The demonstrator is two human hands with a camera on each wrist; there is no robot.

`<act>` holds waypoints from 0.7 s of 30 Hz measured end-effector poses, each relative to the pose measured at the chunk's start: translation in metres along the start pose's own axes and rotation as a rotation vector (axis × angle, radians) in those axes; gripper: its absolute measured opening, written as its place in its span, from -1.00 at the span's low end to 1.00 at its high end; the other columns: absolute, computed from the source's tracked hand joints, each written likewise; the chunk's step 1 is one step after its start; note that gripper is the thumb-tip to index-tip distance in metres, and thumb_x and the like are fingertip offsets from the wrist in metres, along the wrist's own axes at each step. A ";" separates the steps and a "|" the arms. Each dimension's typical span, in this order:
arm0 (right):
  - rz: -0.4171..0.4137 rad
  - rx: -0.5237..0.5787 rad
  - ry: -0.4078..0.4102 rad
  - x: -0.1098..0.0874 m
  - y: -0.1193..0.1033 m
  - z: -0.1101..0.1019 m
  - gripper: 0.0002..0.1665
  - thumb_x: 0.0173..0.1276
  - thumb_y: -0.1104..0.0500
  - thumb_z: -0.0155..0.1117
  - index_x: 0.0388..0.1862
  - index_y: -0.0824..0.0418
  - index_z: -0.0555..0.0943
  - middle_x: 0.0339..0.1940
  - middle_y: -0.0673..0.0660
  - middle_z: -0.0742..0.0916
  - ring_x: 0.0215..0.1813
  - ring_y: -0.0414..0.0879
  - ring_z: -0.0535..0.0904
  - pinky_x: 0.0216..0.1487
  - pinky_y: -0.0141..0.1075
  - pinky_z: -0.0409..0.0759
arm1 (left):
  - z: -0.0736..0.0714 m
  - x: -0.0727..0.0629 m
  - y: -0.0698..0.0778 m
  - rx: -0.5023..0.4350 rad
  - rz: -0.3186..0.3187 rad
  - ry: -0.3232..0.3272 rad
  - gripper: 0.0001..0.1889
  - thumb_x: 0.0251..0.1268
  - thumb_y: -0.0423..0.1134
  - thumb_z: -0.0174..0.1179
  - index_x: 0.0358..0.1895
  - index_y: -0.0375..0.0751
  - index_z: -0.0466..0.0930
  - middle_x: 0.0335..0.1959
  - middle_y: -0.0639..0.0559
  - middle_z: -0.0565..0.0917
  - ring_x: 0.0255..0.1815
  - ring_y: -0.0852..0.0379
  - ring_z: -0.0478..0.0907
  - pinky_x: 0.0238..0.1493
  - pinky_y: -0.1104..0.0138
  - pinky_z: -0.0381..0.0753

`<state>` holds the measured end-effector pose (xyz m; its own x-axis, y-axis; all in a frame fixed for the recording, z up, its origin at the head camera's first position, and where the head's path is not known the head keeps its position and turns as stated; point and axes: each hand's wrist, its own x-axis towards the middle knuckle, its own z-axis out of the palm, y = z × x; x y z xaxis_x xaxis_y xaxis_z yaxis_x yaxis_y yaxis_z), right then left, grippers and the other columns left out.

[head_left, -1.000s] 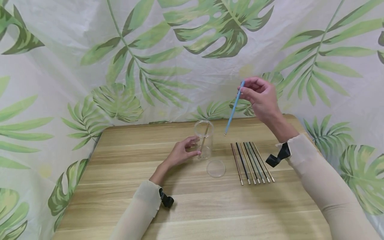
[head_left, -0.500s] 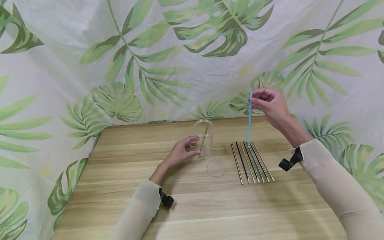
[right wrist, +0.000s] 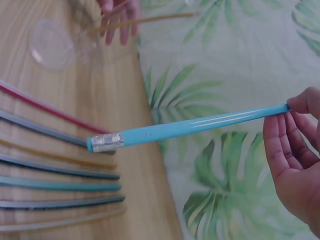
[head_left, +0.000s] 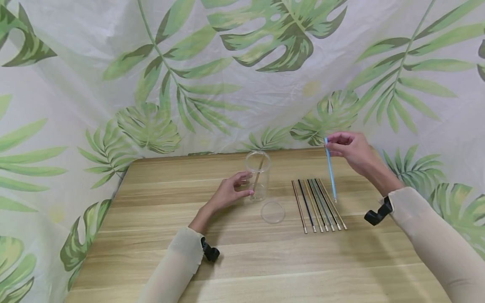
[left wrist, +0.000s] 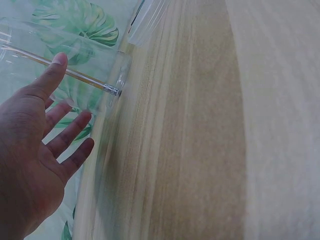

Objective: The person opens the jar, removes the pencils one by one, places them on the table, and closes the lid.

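My right hand (head_left: 350, 151) pinches a light blue pencil (head_left: 330, 172) by its upper end, thumb against fingers. The pencil hangs down with its eraser and silver ferrule (right wrist: 107, 142) lowest, close by the right side of the pencil row. My left hand (head_left: 231, 190) sits at the left side of a clear plastic jar (head_left: 263, 183), fingers spread and loosely bent, thumb at the jar's wall. Inside the uncovered jar a gold pencil (left wrist: 80, 76) leans, eraser end at the bottom. Several pencils (head_left: 306, 205) in red, dark, gold and green lie side by side on the table.
A round clear lid (head_left: 273, 212) lies flat in front of the jar, left of the pencil row. The wood-grain table (head_left: 242, 261) ends at the back against a leaf-print cloth (head_left: 212, 101). A black strap-on camera (head_left: 379, 212) sits at each wrist.
My right hand has moved right and down with the blue pencil, passing from left of the pencil row to its right side. The left hand and the jar have stayed in place.
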<state>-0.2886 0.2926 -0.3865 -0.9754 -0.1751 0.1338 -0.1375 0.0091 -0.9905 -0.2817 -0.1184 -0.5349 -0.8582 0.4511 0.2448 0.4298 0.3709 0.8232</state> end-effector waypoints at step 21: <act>0.264 -0.310 -0.078 -0.013 0.088 -0.048 -0.52 0.49 0.36 0.36 0.22 0.68 0.50 -0.19 0.05 0.82 -0.19 -0.22 0.77 0.02 -0.21 0.83 | 0.002 0.001 -0.002 -0.029 0.005 0.019 -0.31 0.26 -0.28 0.55 0.44 -0.30 0.51 0.35 -0.21 0.66 0.29 -0.23 0.67 0.39 -0.09 0.62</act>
<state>-0.2966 0.3425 -0.4734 -0.9698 -0.2007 -0.1383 0.0590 0.3573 -0.9321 -0.2829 -0.1177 -0.5374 -0.8614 0.4370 0.2587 0.4262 0.3451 0.8362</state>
